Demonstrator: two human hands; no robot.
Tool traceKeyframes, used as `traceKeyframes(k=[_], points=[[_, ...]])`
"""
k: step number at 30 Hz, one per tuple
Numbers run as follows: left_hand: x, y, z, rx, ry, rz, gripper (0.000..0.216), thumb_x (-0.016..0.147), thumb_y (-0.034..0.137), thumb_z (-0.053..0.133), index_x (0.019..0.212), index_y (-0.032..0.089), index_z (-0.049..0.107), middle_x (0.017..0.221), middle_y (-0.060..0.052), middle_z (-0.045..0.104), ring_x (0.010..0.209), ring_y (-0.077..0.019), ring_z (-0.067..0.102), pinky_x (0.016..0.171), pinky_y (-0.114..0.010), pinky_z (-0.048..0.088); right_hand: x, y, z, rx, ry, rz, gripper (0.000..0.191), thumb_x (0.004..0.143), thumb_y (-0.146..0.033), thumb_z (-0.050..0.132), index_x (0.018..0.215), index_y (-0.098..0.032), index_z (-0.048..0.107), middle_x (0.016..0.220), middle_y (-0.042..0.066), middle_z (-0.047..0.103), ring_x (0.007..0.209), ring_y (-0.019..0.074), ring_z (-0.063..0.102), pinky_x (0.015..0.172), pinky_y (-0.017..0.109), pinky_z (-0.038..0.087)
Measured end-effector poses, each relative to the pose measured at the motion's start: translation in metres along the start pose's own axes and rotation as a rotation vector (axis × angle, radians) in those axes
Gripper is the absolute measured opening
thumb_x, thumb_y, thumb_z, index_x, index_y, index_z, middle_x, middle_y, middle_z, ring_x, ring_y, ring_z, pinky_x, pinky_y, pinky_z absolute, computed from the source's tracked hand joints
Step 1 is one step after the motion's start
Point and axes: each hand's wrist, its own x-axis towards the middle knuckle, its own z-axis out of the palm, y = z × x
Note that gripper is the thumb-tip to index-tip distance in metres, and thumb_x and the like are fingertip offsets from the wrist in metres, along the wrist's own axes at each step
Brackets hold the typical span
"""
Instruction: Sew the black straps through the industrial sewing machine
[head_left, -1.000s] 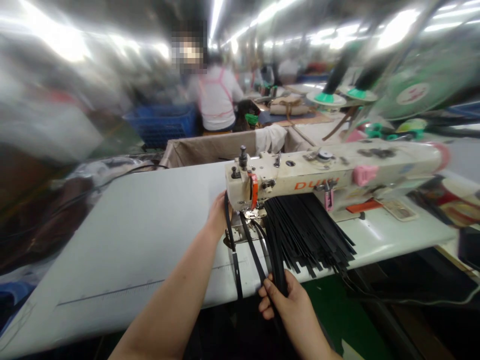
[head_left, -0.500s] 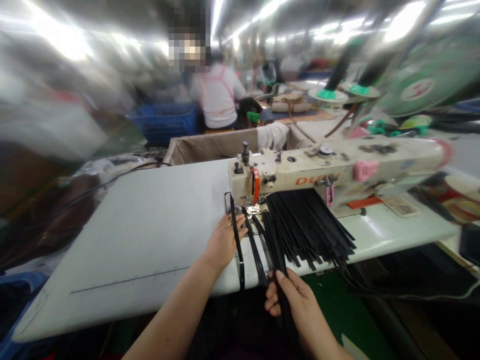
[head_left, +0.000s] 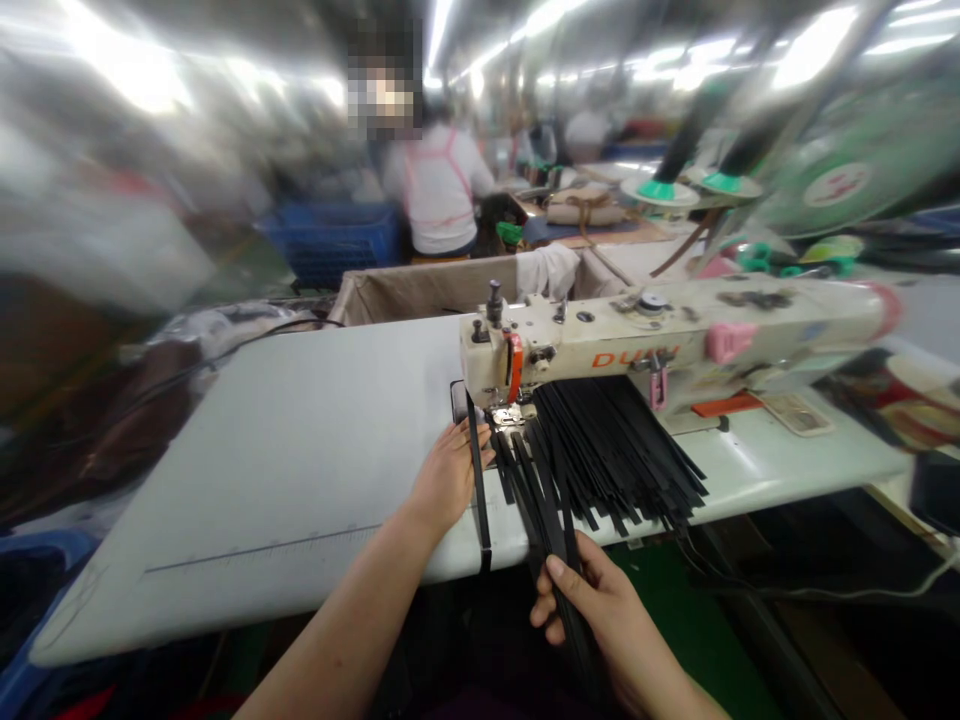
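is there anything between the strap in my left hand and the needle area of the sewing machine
Nothing visible blocks it. The left hand rests on the black strap, which runs straight up under the sewing machine head. The pile of black strips lies to its right, beside that path.

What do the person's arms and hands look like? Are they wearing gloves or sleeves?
No gloves and no sleeves in view. The left hand and right hand are bare, and both forearms are bare as far as the picture shows. No rings, watch or bracelets can be seen. The fingernails look short and plain.
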Motion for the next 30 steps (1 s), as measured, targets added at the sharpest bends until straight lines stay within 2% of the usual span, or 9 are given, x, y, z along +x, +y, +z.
traceKeyframes(k=[4,7,10,13,21,25,30], points=[[0.0002,0.0000,-0.0001,0.013,-0.012,-0.013,0.033,0.105,0.028,0.049,0.132,0.021,0.066,0.138,-0.010,0.067,0.139,-0.0286,0.053,0.121,-0.056,0.041,0.0010,0.0024,-0.0032,-0.044,-0.015,-0.036,0.049,0.071,-0.057,0.086,0.091,-0.021,0.059,0.070,-0.002,0.068,0.053,0.0145,0.068,0.043,0.021,0.048],[-0.0005,-0.0003,0.0010,0.014,-0.002,-0.017,0.032,0.104,0.029,0.051,0.130,0.021,0.068,0.137,-0.009,0.067,0.140,-0.0292,0.053,0.119,-0.055,0.043,0.0035,0.0059,-0.0060,-0.083,0.006,-0.067,0.052,0.069,-0.059,0.087,0.089,-0.021,0.058,0.064,-0.005,0.065,0.044,0.0107,0.061,0.037,0.019,0.039],[-0.0011,-0.0008,0.0026,0.027,0.024,-0.026,0.031,0.104,0.029,0.052,0.129,0.021,0.068,0.135,-0.009,0.069,0.139,-0.0288,0.053,0.119,-0.054,0.044,0.0037,0.0057,-0.0058,-0.108,0.047,-0.051,0.052,0.071,-0.062,0.084,0.086,-0.020,0.058,0.058,-0.007,0.058,0.038,0.0070,0.051,0.036,0.018,0.032],[-0.0010,-0.0006,0.0031,0.037,0.014,-0.024,0.031,0.103,0.029,0.052,0.129,0.020,0.068,0.135,-0.009,0.069,0.139,-0.0289,0.054,0.120,-0.054,0.043,0.0013,0.0028,-0.0033,-0.063,0.071,-0.025,0.050,0.075,-0.065,0.079,0.084,-0.019,0.060,0.056,-0.007,0.056,0.039,0.0067,0.049,0.036,0.018,0.030],[-0.0006,0.0029,0.0004,0.002,-0.004,-0.044,0.033,0.104,0.031,0.051,0.132,0.021,0.066,0.137,-0.010,0.067,0.140,-0.0287,0.053,0.120,-0.056,0.041,0.0001,-0.0020,0.0001,-0.005,0.091,0.003,0.047,0.069,-0.057,0.084,0.085,-0.017,0.067,0.065,-0.002,0.064,0.046,0.0092,0.056,0.039,0.019,0.033],[0.0006,0.0042,-0.0015,0.044,-0.020,-0.020,0.033,0.103,0.031,0.051,0.131,0.022,0.066,0.138,-0.009,0.066,0.140,-0.0283,0.053,0.120,-0.055,0.042,0.0005,-0.0028,0.0002,-0.051,0.080,0.008,0.051,0.065,-0.062,0.086,0.079,-0.018,0.065,0.065,-0.001,0.066,0.046,0.0091,0.057,0.040,0.019,0.038],[0.0025,0.0045,-0.0007,0.093,-0.020,-0.024,0.034,0.104,0.031,0.050,0.133,0.021,0.064,0.140,-0.008,0.066,0.141,-0.0279,0.051,0.122,-0.054,0.040,0.0041,0.0016,0.0000,-0.120,0.075,-0.001,0.058,0.063,-0.068,0.085,0.082,-0.019,0.062,0.064,-0.002,0.067,0.046,0.0109,0.060,0.040,0.020,0.040]])
